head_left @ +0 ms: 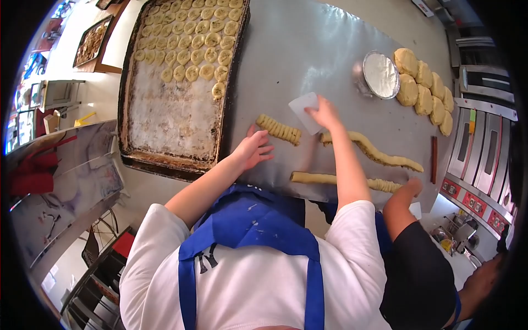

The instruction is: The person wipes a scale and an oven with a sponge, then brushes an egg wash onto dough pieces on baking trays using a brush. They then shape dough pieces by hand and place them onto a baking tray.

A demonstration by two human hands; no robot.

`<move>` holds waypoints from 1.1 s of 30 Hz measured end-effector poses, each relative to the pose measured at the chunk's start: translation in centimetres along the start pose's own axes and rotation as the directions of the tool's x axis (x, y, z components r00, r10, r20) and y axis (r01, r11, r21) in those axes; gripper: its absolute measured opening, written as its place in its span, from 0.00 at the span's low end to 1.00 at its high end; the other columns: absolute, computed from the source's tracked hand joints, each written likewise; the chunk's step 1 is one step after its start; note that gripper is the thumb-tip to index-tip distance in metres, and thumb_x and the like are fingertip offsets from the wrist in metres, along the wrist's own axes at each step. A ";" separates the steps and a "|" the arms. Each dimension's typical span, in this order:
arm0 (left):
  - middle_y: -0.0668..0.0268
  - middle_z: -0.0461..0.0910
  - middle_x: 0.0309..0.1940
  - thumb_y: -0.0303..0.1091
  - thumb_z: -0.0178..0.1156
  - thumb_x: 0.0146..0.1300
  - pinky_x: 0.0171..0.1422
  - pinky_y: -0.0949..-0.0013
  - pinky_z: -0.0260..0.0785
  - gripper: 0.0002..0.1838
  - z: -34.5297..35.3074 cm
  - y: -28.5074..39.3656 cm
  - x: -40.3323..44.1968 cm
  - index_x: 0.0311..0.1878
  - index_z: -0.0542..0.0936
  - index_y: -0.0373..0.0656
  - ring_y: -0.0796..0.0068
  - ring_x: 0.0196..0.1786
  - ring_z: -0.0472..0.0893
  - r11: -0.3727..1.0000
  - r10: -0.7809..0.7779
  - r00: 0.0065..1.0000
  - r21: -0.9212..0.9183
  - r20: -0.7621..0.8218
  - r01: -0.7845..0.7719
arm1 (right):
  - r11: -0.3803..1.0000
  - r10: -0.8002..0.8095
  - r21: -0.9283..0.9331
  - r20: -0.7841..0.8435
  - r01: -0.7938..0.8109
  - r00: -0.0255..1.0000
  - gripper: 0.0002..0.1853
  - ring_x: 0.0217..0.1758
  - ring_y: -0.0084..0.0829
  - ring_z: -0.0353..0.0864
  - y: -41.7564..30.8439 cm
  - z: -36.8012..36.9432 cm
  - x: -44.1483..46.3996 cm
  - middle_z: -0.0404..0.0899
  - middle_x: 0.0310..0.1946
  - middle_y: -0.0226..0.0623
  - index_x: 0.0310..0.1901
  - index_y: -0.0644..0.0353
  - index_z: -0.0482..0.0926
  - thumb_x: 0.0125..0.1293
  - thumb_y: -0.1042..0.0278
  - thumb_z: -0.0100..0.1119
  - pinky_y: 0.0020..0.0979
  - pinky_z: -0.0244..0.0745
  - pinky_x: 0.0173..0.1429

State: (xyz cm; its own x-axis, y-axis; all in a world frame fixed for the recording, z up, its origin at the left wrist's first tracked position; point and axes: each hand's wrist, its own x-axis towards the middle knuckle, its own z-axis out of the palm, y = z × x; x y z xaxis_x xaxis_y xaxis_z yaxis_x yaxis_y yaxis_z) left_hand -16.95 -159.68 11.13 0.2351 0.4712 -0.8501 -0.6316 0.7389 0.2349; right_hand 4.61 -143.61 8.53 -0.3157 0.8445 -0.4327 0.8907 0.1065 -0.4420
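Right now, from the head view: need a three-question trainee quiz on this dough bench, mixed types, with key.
1. Open: What does the person's right hand hold?
2. True or false: Part of the large tray has no dough pieces on it.
3. Multiple choice: Which of these is nearest the person's left hand?
a) the cut dough roll
b) the bowl of white powder
c) the round dough lumps

Key: 1. A flat white scraper. 2. True. 3. a.
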 end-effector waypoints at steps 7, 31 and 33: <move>0.48 0.37 0.74 0.46 0.46 0.70 0.65 0.39 0.59 0.39 1.1 -0.2 0.8 0.72 0.29 0.76 0.40 0.70 0.56 0.998 -0.047 0.999 -0.044 0.015 0.048 | 0.965 -0.118 0.238 0.030 0.108 0.993 0.22 0.47 0.55 0.77 -3.0 7.7 -1.1 0.79 0.42 0.55 0.48 0.64 0.74 0.62 0.54 0.57 0.46 0.72 0.51; 0.51 0.53 0.71 0.72 0.43 0.59 0.74 0.42 0.43 0.50 -2.9 2.7 -4.9 0.72 0.53 0.39 0.50 0.73 0.53 0.934 0.025 0.758 -0.286 0.651 0.215 | 0.643 0.193 0.633 -0.680 0.432 0.708 0.09 0.35 0.31 0.80 -9.4 5.1 -14.6 0.79 0.37 0.40 0.45 0.65 0.70 0.69 0.69 0.52 0.29 0.75 0.40; 0.50 0.53 0.71 0.71 0.44 0.59 0.74 0.44 0.42 0.50 -3.8 2.2 -6.4 0.72 0.52 0.37 0.50 0.73 0.52 0.947 -0.002 0.793 -0.254 0.609 0.197 | 0.577 0.292 0.762 -0.527 0.293 0.798 0.14 0.38 0.29 0.77 -7.8 4.9 -12.6 0.77 0.36 0.40 0.49 0.68 0.68 0.70 0.65 0.50 0.31 0.73 0.44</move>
State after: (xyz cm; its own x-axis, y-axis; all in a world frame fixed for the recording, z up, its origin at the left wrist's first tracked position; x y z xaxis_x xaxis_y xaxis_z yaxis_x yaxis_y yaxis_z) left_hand -22.66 -162.90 15.26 0.6373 0.6658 -0.3880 -0.7395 0.6700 -0.0648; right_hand 0.04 -157.65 13.52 0.1812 0.9816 -0.0600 0.1723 -0.0917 -0.9808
